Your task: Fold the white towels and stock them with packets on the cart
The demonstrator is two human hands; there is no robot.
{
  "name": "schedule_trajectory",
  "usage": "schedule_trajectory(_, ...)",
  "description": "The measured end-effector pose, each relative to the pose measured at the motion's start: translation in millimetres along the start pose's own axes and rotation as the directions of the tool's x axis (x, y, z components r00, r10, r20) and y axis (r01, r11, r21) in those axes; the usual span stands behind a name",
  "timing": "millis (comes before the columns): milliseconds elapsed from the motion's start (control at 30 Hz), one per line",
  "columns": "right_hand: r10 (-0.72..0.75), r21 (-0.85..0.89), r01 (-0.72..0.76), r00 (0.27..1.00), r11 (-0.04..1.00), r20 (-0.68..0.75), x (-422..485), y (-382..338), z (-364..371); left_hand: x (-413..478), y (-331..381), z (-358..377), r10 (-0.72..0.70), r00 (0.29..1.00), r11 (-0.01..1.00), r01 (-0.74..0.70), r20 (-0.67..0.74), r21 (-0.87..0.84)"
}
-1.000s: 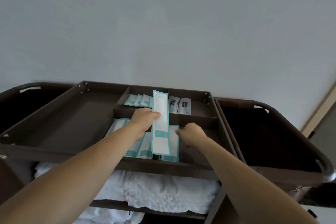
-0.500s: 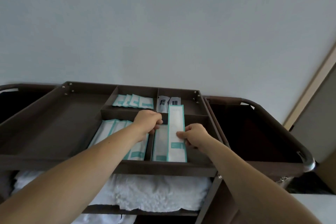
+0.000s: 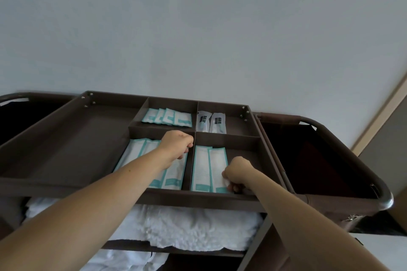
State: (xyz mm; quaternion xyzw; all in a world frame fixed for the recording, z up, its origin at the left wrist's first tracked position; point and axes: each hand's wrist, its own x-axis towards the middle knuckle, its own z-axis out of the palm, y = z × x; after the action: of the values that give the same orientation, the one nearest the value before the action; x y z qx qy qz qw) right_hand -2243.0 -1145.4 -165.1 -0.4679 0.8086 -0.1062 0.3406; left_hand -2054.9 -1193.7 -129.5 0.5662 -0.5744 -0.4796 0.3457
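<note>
Now | left grip curled, contents unclear | right grip pinching long packet | front-right cart compartment

Cart: dark brown, with a divided tray on top and open shelves beneath.
Left bin: the widest section, running from front to back.
Back middle bin: four small packets with teal edges, overlapping in a row.
Back right bin: two grey sachets side by side, towards the left.
Front middle bin: long packets with teal edges, laid lengthwise side by side.
Front right bin: two long packets, touching, against the left divider.
Upper shelf: fluffy white towels across its width.
Lower shelf: more white cloth, only partly seen.
</note>
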Motion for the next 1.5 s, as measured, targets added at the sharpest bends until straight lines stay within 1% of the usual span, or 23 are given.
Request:
schedule_trajectory(200,0.029,-0.115,-0.032,0.999,0.993,-0.027,0,-4,-4,-4,0,-5,0.001,1.0,1.0,-0.001,-0.008,-0.008)
schedule_trajectory(267,0.013,-0.11,-0.017,0.999,0.994,-0.035,2,-5,-4,-7,2,-5,0.008,1.0,1.0,-0.009,-0.017,-0.015)
schedule_trajectory(333,0.02,-0.054,-0.023,0.999,0.998,-0.043,5,-5,-5,-10,2,-6,0.013,1.0,1.0,-0.013,-0.028,-0.019)
schedule_trajectory(500,0.006,-0.046,-0.01,0.997,0.999,-0.074,15,-1,-7,-13,-1,-11,0.008,0.999,1.0,-0.009,-0.051,-0.018)
schedule_trajectory(700,-0.013,-0.157,-0.003,0.995,0.988,-0.101,24,1,-2,-14,-8,-14,-0.019,0.998,1.0,0.019,-0.063,-0.004)
schedule_trajectory(967,-0.021,-0.159,0.016,0.999,0.987,-0.028,30,1,-3,-16,-10,-13,-0.021,0.998,1.0,0.022,-0.056,0.014)
schedule_trajectory(1100,-0.041,-0.165,0.037,0.999,0.986,-0.025,29,4,-2,-15,-9,-11,-0.013,0.999,1.0,0.014,-0.053,0.02)
schedule_trajectory(1333,-0.009,-0.141,0.002,0.999,0.99,-0.045,28,5,-2,-11,-14,-6,-0.026,0.999,0.999,0.027,-0.037,0.022)
schedule_trajectory(1500,-0.03,-0.23,0.021,0.999,0.973,-0.035,26,2,1,-8,-10,-4,-0.011,1.0,1.0,0.011,-0.019,0.018)
